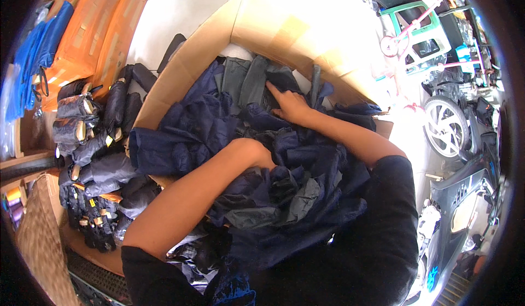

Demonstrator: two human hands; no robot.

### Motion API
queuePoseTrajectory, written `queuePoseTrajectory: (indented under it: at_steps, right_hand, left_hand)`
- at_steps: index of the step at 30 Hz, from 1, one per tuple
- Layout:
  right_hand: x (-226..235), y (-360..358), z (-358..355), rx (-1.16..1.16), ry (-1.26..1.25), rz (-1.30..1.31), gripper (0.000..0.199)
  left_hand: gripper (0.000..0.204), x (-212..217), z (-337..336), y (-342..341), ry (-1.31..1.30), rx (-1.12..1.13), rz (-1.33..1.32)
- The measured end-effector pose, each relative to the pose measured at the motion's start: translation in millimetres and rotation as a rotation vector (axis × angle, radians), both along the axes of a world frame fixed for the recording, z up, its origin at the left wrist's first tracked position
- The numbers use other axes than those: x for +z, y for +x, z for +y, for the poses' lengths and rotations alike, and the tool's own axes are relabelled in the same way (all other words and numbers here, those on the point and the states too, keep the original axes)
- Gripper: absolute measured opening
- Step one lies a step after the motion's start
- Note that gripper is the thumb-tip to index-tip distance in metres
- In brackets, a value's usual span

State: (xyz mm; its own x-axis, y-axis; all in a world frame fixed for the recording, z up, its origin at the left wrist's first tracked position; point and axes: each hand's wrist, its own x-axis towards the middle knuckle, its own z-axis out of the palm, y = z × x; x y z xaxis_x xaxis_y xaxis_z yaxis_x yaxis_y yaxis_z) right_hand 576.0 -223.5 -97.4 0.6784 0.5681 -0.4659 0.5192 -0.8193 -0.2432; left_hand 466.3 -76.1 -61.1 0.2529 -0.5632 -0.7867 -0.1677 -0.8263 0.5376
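— Two hands are busy in the cardboard box, which is filled with dark blue fabric pieces. How to do this step well, in your opinion?

— I think the person should take only one piece at a time. The pieces lie tangled over each other, so a pull on one can drag its neighbours out of the box. It is better to press the pile down with one hand and lift with the other.

— Where is the right hand?

— It lies flat on the far part of the pile, near the grey-green pieces. The fingers are stretched and released; they press on the fabric and grasp nothing. The forearm comes from the right side and crosses over the pile.

— And the left hand?

— It is pushed down into the middle of the pile, with the wrist bent. The fabric hides its fingers, so I cannot tell whether they are clenched or loose. The left forearm comes from the near left.

— What lies beside the box?

— On the left, on the floor, there are many rolled dark bundles, some with small yellow tags. Far left are orange boxes.
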Motion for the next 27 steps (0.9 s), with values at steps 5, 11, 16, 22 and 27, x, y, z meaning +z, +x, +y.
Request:
queuePoseTrajectory:
  at_steps: [5, 11, 16, 22, 27]
  right_hand:
    - [-34, 13, -10, -0.189, -0.003, -0.086, 0.096]
    - [-35, 26, -16, -0.028, 0.009, -0.018, 0.071]
    - [-21, 17, -10, 0.064, -0.095, 0.033, 0.037]
    - [25, 31, -7, 0.211, -0.051, 0.194, 0.015]
    - [115, 40, 10, 0.229, 0.545, 0.151, 0.005]
  left_hand:
    - [0.063, 13, -4, 6, 0.073, -0.034, 0.03]
    - [0.064, 7, -3, 3, 0.039, 0.0, -0.02]
    - [0.062, 6, -8, 3, 0.078, -0.037, -0.008]
    - [0.062, 13, -10, 1, 0.094, -0.094, -0.03]
    - [0.061, 21, -12, -3, 0.128, -0.035, -0.045]
